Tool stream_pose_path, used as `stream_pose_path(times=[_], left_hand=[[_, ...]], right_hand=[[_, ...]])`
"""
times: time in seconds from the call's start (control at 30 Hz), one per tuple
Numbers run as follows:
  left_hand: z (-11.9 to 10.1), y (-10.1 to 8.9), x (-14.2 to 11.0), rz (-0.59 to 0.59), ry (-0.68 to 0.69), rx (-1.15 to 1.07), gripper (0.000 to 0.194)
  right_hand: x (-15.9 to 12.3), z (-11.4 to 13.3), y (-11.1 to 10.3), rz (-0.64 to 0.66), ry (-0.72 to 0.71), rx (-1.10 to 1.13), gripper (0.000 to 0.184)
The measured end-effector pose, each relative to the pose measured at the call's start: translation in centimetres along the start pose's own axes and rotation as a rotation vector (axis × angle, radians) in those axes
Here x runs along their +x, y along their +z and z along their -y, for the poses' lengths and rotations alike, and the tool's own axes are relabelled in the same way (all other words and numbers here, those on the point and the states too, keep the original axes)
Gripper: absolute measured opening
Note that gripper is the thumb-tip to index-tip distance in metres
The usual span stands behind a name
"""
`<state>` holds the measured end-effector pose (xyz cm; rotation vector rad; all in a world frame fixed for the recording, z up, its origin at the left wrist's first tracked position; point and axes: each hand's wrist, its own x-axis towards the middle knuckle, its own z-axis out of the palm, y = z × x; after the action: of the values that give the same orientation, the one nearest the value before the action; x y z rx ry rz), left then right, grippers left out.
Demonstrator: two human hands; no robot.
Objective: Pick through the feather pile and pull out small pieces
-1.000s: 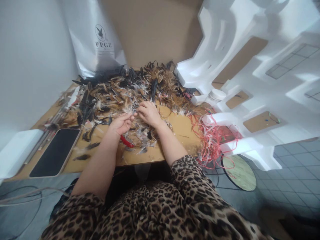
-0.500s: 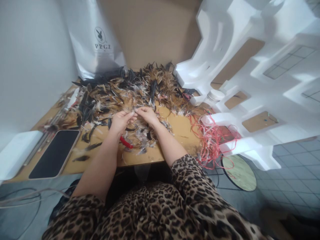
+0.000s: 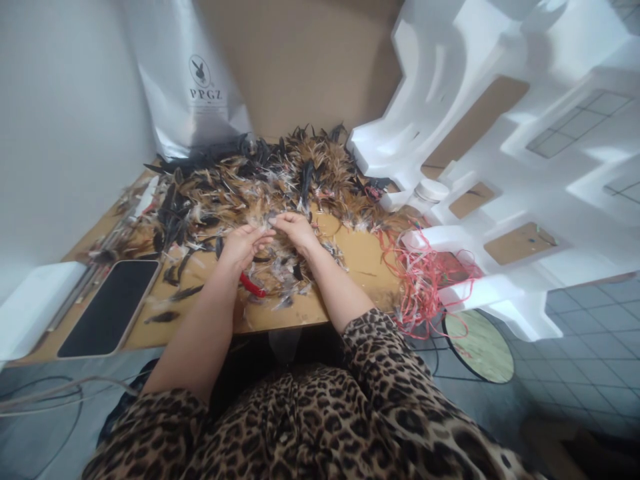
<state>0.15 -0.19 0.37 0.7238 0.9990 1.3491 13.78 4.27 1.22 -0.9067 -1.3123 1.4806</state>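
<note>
Right hand (image 3: 299,232) — nearer table edge (image 3: 280,325) than before

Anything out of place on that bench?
Red strings at the right lie tangled, some trailing over the front edge of the table. Stray dark feathers lie beside the phone, apart from the main feather pile. Nothing looks clearly broken.

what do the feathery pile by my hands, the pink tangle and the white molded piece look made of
Feathery pile: likely real feathers, satiny, with slim dark tips and fluffy pale ends.
Pink tangle: probably thin plastic string, slightly shiny, in loose loops.
White molded piece: perhaps smooth foam, given its thick edges.
</note>
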Motion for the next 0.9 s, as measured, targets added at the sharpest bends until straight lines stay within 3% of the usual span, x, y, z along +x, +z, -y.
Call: stream_pose_path(times=[0.43,0.9], left_hand=[[0.29,0.03,0.15,0.003,0.02,0.036,0.008],[0.2,0.16,-0.11,0.045,-0.024,0.122,0.013]], right_hand=[[-0.07,-0.32,0.01,0.01,-0.088,-0.208,0.027],[0.33,-0.85,-0.27,0.07,0.054,-0.02,0.026]])
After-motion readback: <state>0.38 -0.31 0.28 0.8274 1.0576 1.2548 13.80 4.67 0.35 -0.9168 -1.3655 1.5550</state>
